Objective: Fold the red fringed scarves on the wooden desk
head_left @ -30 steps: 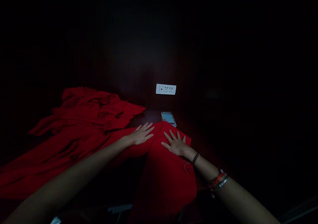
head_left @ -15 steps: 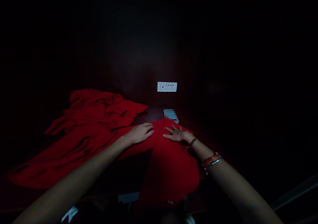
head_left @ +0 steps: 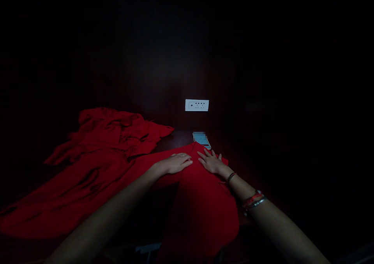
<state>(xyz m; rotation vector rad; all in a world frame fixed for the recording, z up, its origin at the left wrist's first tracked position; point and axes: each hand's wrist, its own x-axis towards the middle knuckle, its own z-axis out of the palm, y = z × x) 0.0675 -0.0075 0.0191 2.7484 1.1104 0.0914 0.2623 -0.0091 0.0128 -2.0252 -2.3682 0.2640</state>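
Note:
A red cloth (head_left: 204, 209) lies over the dark table, with one part hanging down over the near edge towards me. My left hand (head_left: 177, 163) rests palm down on it, fingers stretched out beside a seam or fold line. To the right of that line, my right hand (head_left: 210, 162) lies flat on the same cloth with its fingers spread. Neither hand grips anything. Bracelets circle my right wrist and forearm. Leftward the cloth runs into loose folds and a crumpled red heap (head_left: 113, 131); whether it is all one piece I cannot tell.
A phone (head_left: 202, 140) with a lit screen lies just beyond the cloth's far corner. On the dark wall behind is a white power socket (head_left: 196, 105). The surroundings are very dim. Pale shapes below the table edge are too dark to name.
My left hand has slid right across the cloth, closer to the seam or fold line. My right hand has shifted slightly right, fingers still spread. The view has tilted a little.

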